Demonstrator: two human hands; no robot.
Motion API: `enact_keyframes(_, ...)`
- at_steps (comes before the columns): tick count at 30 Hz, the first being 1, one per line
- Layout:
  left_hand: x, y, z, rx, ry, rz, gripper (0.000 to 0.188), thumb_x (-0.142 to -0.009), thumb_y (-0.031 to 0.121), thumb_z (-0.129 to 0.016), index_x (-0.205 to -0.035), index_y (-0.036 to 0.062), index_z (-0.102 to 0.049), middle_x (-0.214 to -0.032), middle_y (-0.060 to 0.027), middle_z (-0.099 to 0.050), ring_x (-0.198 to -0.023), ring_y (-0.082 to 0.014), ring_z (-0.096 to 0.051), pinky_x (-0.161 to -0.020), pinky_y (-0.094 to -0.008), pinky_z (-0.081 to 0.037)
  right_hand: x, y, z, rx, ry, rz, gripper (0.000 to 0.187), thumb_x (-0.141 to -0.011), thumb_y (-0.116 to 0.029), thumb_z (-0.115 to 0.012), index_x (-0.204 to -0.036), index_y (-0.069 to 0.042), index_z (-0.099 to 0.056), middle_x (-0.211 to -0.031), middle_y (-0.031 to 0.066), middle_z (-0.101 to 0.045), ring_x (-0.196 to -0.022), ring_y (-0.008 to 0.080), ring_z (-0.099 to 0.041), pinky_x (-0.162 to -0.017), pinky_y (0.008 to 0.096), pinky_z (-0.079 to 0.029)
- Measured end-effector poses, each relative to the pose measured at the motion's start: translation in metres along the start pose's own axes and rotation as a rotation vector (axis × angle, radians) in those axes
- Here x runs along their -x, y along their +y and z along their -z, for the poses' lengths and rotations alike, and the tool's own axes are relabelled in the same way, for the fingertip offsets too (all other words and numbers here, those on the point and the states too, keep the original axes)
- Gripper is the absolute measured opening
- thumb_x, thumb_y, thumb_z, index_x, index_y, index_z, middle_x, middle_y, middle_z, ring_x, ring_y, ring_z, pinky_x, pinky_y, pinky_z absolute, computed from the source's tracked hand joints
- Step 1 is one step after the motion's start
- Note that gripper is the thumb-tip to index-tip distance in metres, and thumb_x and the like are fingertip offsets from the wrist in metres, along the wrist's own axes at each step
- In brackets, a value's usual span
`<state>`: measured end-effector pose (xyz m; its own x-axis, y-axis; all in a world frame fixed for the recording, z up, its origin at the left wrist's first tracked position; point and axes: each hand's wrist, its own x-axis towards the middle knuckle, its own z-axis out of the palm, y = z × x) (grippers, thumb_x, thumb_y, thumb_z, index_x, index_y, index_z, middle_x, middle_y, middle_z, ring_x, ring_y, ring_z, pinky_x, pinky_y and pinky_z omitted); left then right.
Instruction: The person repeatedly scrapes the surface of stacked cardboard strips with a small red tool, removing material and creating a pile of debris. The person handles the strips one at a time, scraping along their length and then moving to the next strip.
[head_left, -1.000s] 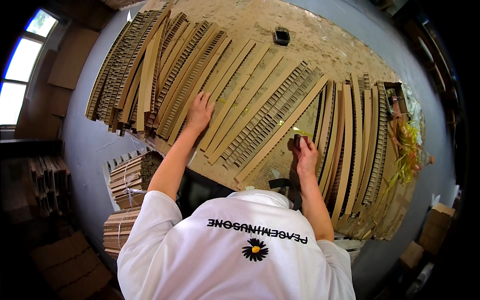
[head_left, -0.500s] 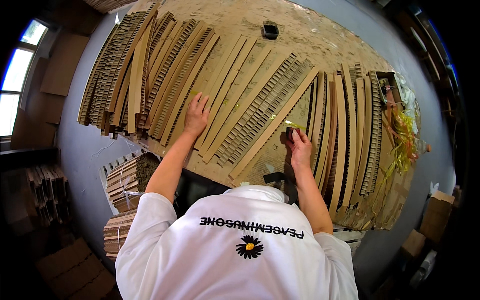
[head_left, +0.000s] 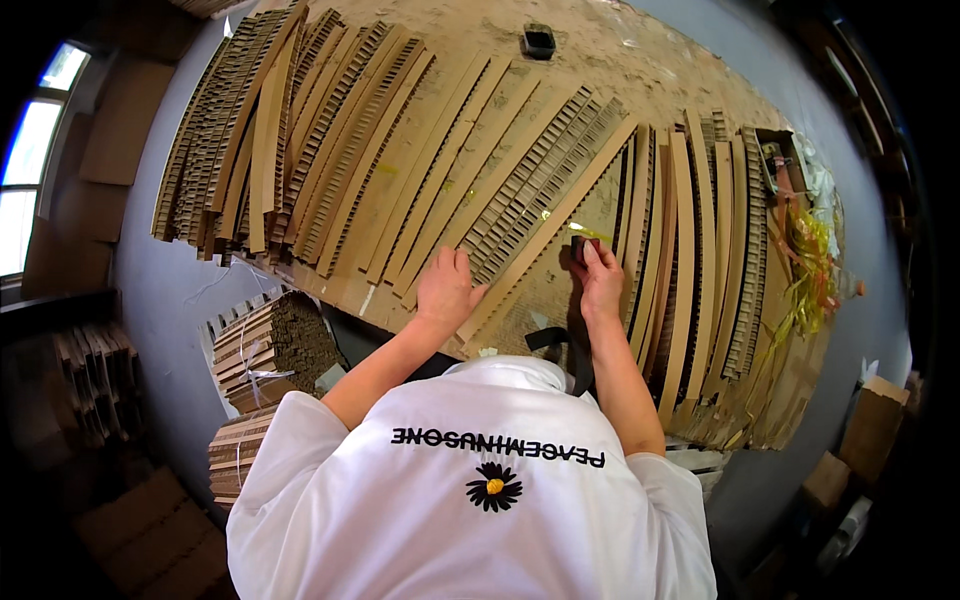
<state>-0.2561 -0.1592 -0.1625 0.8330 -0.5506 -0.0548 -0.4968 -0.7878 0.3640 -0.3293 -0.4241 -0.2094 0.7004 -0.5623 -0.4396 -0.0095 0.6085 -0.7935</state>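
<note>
Long honeycomb cardboard strips (head_left: 530, 170) lie slanted side by side on the table. Over the near ends of the middle strips rests my left hand (head_left: 447, 287), fingers forward and thumb apart, touching the cardboard without a grip I can see. My right hand (head_left: 602, 283) pinches a small dark red and black block (head_left: 579, 248) just right of a single long strip (head_left: 560, 220); its exact kind cannot be made out. A bit of yellow tape (head_left: 585, 230) shows at the block's far side.
A dense stack of honeycomb strips (head_left: 215, 140) covers the table's left end. Curved strips (head_left: 690, 250) stand close together at the right, beside tangled yellow ribbon (head_left: 812, 255). A small black tray (head_left: 538, 42) sits far back. Tied bundles (head_left: 245, 350) lie below the table's left edge.
My left hand has moved right and nearer, from the left strips to the near ends of the middle ones. Several middle strips have shifted left. My right hand has barely moved, still holding the block.
</note>
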Motion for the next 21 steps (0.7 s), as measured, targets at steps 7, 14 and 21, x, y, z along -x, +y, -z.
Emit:
enact_keyframes(7, -0.008, 0.011, -0.005, -0.05, 0.02, -0.008, 0.059, -0.074, 0.026, -0.093, -0.116, 0.0, -0.06, -0.131, -0.0192, -0.053, -0.118, -0.0389, -0.054, -0.094, -0.0472, -0.051, 0.001, 0.001, 0.0, -0.01, -0.002, 0.005, 0.02, -0.099, -0.011, -0.077, -0.117, -0.001, -0.075, -0.106, 0.0047, -0.076, -0.092, 0.0148, -0.073, -0.087, 0.0308, -0.06)
enact_keyframes(14, 0.001, 0.01, -0.005, -0.028, 0.055, -0.149, 0.053, -0.077, 0.021, -0.089, -0.115, -0.001, -0.059, -0.138, -0.0213, -0.053, -0.12, -0.0413, -0.055, -0.096, -0.0478, -0.051, 0.0, 0.006, 0.003, -0.019, -0.026, 0.023, 0.021, -0.099, -0.011, -0.077, -0.116, 0.0, -0.076, -0.106, 0.0053, -0.077, -0.092, 0.0146, -0.073, -0.087, 0.0294, -0.059)
enact_keyframes(21, -0.003, 0.018, -0.014, 0.123, -0.122, -0.137, 0.042, -0.087, 0.021, -0.081, -0.114, 0.0044, -0.053, -0.12, -0.0178, -0.062, -0.099, -0.0407, -0.066, -0.078, -0.0495, -0.056, -0.005, 0.01, 0.011, 0.011, -0.037, 0.03, 0.02, -0.098, -0.011, -0.077, -0.115, -0.001, -0.077, -0.104, 0.0055, -0.077, -0.088, 0.0147, -0.073, -0.082, 0.0294, -0.06)
